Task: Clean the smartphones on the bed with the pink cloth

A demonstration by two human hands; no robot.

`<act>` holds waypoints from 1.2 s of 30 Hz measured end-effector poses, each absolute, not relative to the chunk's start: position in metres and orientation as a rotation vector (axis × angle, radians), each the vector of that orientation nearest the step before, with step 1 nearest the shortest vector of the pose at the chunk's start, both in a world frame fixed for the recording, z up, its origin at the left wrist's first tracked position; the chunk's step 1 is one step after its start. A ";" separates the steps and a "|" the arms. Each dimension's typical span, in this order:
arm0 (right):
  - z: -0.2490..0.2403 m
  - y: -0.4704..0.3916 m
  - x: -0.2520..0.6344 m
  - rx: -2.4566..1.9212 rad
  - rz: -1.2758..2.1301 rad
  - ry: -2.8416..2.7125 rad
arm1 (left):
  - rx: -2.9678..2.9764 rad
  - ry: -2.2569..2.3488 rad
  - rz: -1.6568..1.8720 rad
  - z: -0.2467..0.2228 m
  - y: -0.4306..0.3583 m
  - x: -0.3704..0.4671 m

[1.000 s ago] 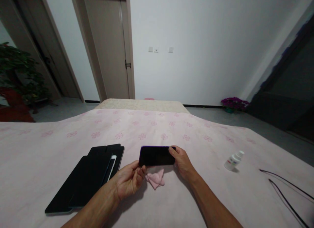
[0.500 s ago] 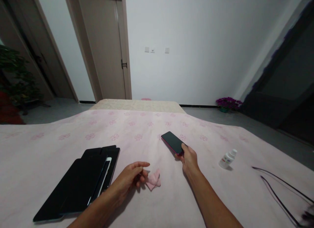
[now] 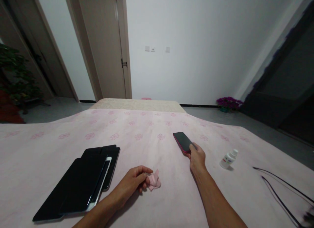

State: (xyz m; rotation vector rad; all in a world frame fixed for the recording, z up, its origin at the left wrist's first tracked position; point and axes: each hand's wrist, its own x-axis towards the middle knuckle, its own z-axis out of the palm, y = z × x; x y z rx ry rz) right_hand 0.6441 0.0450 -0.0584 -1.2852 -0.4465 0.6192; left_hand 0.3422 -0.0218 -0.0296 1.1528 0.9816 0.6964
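Observation:
My right hand (image 3: pixel 197 156) grips a smartphone (image 3: pixel 184 142) by its near end, thumb on one edge. Its dark screen faces up, and a red-pink rim shows along the side. At the left edge of a small crumpled pink cloth (image 3: pixel 155 181) is my left hand (image 3: pixel 137 179). Its fingers are loosely bent, with the index and thumb slightly apart. Whether the fingertips touch the cloth is hard to make out. Left of that hand lies a stack of black-screened tablets (image 3: pixel 73 185), with a white-edged device (image 3: pixel 101 180) along its right side.
A white bottle (image 3: pixel 228 159) stands tilted-looking on the pink floral tablecloth (image 3: pixel 137 123), right of the phone. Two thin dark rods or cords (image 3: pixel 282 175) run toward the right edge. Behind are a door (image 3: pixel 103 44), a wall and purple flowers (image 3: pixel 229 103).
My right hand has moved the phone to the right. My left hand has shifted slightly right, its index finger lowering closer to the pink cloth.

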 end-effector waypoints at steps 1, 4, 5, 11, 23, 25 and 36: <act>-0.058 0.045 0.646 -1.303 0.611 -0.454 | 1.159 0.986 0.698 -0.030 -0.022 0.343; -0.057 0.045 0.652 -1.374 0.580 -0.505 | 1.180 0.997 0.709 -0.032 -0.022 0.345; -0.056 0.045 0.654 -1.402 0.561 -0.528 | 1.188 0.996 0.714 -0.033 -0.022 0.345; -0.050 0.041 0.654 -1.530 0.420 -0.663 | 1.229 0.992 0.724 -0.038 -0.023 0.347; -0.046 0.031 0.675 -1.385 0.712 -0.512 | 1.224 0.948 0.748 -0.039 -0.025 0.346; -0.045 0.030 0.679 -1.336 0.751 -0.483 | 1.226 0.951 0.747 -0.039 -0.025 0.346; -0.047 0.031 0.683 -1.273 0.851 -0.409 | 1.222 0.939 0.752 -0.039 -0.025 0.347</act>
